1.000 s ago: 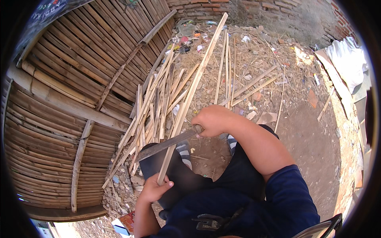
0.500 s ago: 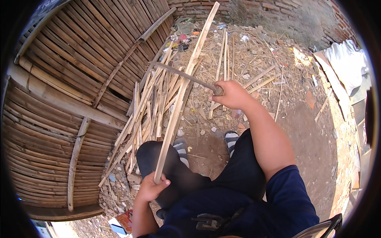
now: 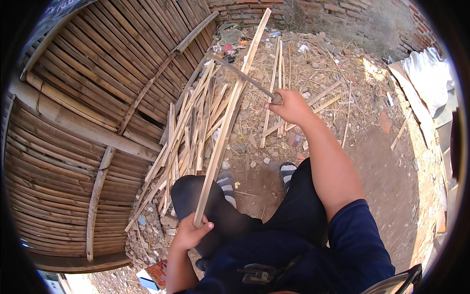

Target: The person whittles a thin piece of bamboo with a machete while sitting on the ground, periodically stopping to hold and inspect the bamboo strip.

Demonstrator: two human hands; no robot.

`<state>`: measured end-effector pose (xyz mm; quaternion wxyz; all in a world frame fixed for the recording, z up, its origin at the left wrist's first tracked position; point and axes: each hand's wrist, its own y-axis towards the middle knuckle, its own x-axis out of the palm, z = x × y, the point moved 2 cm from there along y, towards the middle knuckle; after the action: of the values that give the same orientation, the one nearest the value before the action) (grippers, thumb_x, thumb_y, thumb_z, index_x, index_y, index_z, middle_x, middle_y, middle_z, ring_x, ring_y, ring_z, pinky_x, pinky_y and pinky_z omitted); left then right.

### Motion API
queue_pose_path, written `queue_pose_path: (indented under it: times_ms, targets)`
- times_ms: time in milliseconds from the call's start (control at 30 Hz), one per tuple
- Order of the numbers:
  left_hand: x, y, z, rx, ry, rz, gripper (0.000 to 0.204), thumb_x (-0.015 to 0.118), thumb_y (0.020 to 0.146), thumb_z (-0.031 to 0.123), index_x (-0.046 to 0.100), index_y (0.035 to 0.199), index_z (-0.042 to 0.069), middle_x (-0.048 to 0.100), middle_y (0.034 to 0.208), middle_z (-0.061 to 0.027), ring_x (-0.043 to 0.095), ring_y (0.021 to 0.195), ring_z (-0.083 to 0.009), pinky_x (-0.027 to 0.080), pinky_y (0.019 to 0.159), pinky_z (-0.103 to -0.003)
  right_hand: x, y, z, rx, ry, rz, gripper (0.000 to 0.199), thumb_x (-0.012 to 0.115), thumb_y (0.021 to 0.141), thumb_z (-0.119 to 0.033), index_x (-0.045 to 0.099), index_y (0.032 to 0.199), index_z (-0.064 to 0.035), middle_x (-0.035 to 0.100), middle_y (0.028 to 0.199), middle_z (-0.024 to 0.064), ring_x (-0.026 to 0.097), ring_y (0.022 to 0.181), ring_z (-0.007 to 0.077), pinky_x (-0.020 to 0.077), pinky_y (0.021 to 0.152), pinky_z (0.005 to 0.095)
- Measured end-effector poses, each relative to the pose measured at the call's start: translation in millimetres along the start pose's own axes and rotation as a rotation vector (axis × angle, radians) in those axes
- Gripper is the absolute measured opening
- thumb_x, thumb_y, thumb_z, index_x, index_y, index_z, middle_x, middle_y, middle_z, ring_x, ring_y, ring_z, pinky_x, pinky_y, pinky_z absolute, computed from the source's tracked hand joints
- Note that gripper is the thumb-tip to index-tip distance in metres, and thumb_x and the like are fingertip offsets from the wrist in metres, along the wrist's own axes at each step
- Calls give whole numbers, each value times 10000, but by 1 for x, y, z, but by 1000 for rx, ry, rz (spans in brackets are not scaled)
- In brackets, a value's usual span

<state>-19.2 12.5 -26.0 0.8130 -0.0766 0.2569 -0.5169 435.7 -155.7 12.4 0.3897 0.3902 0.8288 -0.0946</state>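
The left hand (image 3: 190, 231) grips the near end of a long bamboo strip (image 3: 227, 117), probably light, stiff and splintery; the right hand (image 3: 290, 106) clenches a blade (image 3: 241, 74) handle.

Bare dirt ground (image 3: 387, 166) carries a pile of split bamboo strips (image 3: 191, 132), scattered straw and shavings (image 3: 313, 68), and small rubble (image 3: 147, 235).
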Motion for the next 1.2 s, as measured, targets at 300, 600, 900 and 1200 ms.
queue_pose_path:
  times_ms: [300, 600, 900, 1200]
  targets:
    - [-5, -16, 0, -38, -134, -70, 180, 792, 939, 125, 618, 933, 80, 553, 724, 65, 481, 630, -35, 374, 555, -228, 16, -27, -51, -167, 275, -185, 546, 833, 872, -449, 717, 1173, -9, 736, 891, 150, 698, 866, 245, 538, 801, 392]
    - [-13, -66, -9, -202, -260, -280, 128, 769, 960, 123, 662, 985, 58, 590, 766, 48, 510, 667, -42, 391, 599, -231, 16, -38, -67, -106, 1012, -179, 351, 848, 898, -366, 643, 935, -83, 632, 793, -11, 596, 661, 79, 485, 572, 273]
    - [-12, -64, 34, -16, 489, 12, 569, 889, 843, 209, 595, 1278, -11, 723, 914, -69, 705, 783, -140, 570, 681, -296, 23, -50, -90, -314, 801, -60, 350, 866, 863, -382, 748, 946, -63, 718, 938, 67, 682, 940, 186, 514, 890, 348]
    - [47, -3, 79, 316, 250, 241, 547, 836, 883, 129, 501, 1293, -9, 645, 848, -23, 624, 708, -81, 509, 615, -248, 29, -68, -125, -338, 732, 38, 324, 870, 861, -331, 753, 956, -44, 709, 980, 97, 664, 990, 208, 489, 927, 362]
